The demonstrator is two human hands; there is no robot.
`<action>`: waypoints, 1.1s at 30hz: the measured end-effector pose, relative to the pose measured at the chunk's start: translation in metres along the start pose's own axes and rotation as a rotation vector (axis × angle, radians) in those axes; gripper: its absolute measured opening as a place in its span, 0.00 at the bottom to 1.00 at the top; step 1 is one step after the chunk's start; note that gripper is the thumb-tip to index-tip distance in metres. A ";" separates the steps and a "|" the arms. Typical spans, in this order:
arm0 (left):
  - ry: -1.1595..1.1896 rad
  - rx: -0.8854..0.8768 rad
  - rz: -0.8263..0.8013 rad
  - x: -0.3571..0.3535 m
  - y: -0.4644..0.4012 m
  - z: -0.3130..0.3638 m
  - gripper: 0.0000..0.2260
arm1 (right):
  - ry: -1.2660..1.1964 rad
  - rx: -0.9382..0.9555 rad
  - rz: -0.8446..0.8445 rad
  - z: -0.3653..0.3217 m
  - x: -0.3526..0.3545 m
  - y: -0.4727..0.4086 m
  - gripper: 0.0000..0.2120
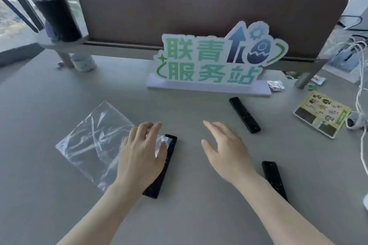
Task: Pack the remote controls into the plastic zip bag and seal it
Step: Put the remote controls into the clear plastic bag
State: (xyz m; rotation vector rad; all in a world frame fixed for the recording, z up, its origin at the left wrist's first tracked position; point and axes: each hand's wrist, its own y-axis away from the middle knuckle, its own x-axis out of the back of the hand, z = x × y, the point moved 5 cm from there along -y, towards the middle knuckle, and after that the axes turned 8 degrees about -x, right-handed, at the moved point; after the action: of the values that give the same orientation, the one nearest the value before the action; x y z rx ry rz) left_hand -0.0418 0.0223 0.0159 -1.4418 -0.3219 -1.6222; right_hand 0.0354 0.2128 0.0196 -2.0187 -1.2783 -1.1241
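A clear plastic zip bag (93, 141) lies flat on the grey desk at the left. My left hand (141, 153) rests on the bag's right corner with its fingers spread, covering part of a black remote (168, 167) that lies under that corner. My right hand (225, 147) hovers open over the desk with nothing in it. A second black remote (244, 114) lies angled beyond my right hand. A third black remote (273, 179) lies just right of my right forearm.
A white sign with green characters (211, 65) stands behind the remotes, in front of a brown divider (199, 12). A black bottle (55, 12) stands on a shelf at the back left. A printed card (321, 113), wrappers and white cables (360, 93) lie at the right.
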 end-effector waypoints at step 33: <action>0.137 0.083 0.119 0.037 0.071 -0.037 0.08 | -0.509 -0.180 -0.354 -0.039 -0.008 0.097 0.15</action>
State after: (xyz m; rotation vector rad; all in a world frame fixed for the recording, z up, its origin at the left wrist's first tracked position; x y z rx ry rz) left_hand -0.0089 -0.0591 0.0132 -1.2569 -0.2184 -1.5828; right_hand 0.1059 0.1378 0.0359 -2.3725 -1.9059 -0.9238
